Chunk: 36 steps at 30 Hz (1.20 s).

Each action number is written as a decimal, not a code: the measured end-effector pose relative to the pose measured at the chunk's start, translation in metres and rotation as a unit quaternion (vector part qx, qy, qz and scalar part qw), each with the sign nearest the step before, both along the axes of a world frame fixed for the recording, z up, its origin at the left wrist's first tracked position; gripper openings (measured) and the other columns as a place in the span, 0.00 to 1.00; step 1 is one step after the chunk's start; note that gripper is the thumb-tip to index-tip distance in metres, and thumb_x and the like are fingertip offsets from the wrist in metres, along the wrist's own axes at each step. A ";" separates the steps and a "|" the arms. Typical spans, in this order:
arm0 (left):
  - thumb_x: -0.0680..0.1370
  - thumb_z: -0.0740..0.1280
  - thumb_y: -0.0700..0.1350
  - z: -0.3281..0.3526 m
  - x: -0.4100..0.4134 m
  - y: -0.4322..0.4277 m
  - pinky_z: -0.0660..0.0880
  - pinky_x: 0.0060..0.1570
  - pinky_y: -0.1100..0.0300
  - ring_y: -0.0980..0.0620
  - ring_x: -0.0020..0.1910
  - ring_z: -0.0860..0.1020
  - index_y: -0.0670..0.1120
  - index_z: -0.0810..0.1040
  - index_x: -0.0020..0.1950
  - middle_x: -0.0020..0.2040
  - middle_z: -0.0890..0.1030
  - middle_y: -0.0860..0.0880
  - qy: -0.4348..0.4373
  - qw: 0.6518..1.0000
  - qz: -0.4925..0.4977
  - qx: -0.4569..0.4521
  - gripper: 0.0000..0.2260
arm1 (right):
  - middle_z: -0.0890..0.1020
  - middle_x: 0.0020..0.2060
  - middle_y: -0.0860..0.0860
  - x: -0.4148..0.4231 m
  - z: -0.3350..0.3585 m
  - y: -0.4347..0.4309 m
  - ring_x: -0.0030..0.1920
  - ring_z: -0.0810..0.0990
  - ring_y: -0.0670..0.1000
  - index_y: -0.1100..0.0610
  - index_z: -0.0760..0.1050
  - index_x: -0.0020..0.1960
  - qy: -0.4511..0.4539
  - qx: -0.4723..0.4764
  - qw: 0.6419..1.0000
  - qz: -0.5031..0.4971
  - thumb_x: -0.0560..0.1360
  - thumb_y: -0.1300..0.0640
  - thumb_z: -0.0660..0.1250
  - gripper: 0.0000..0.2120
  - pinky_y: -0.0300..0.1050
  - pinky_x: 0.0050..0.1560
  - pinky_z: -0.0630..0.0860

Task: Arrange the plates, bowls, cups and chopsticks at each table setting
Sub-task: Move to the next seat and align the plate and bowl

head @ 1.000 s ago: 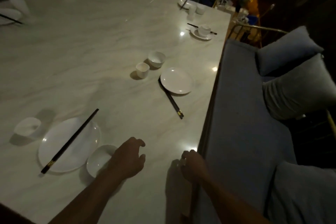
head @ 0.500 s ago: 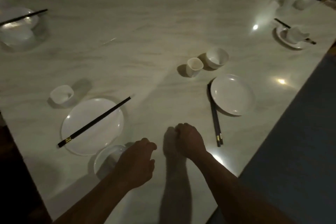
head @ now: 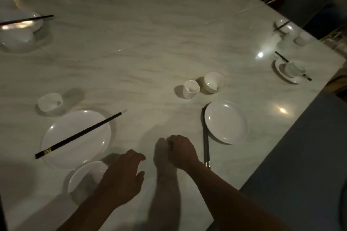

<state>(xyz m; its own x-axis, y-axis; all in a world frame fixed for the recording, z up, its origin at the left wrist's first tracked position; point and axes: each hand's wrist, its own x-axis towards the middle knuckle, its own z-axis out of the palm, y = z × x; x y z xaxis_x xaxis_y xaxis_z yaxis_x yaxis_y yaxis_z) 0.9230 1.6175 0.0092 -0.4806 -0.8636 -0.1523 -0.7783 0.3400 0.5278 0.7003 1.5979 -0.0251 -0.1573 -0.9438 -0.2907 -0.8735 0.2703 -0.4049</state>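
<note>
The table (head: 150,43) looks like polished stone, pale and veined like marble, glossy enough to throw back lamp glints. Left of your left hand (head: 124,172), the big plate (head: 90,152) is smooth glazed white, shiny with highlights. The chopsticks (head: 80,133) across it are dark and matt, with a gold, metal-looking band (head: 47,150). Just right of your right hand (head: 183,151), the second pair (head: 205,140) has the same finish. Beyond it, the small plate (head: 226,122), cup (head: 191,88) and bowl (head: 215,82) are glossy white. Far right, the bench (head: 300,155) is matt grey cloth.
</note>
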 end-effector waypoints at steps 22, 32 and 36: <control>0.69 0.68 0.60 -0.039 -0.231 -0.054 0.71 0.53 0.66 0.56 0.49 0.76 0.55 0.76 0.59 0.52 0.78 0.56 0.044 0.965 0.219 0.139 0.21 | 0.82 0.41 0.43 -0.205 0.015 -0.154 0.39 0.78 0.43 0.51 0.81 0.47 -0.056 -0.036 0.983 0.169 0.74 0.58 0.67 0.06 0.26 0.38 0.68; 0.69 0.68 0.47 -0.047 -0.314 -0.017 0.76 0.43 0.52 0.41 0.47 0.79 0.47 0.78 0.47 0.46 0.79 0.46 -0.109 0.937 0.312 0.112 0.09 | 0.82 0.39 0.40 -0.263 0.019 -0.129 0.37 0.78 0.37 0.49 0.82 0.46 -0.149 0.009 0.955 0.257 0.75 0.56 0.69 0.04 0.25 0.39 0.71; 0.51 0.79 0.42 -0.043 -0.320 -0.011 0.74 0.27 0.60 0.46 0.30 0.79 0.48 0.76 0.33 0.32 0.77 0.50 -0.122 0.930 0.336 0.089 0.16 | 0.79 0.36 0.35 -0.270 0.025 -0.112 0.37 0.77 0.33 0.48 0.82 0.44 -0.165 -0.004 0.944 0.284 0.75 0.55 0.69 0.04 0.24 0.41 0.69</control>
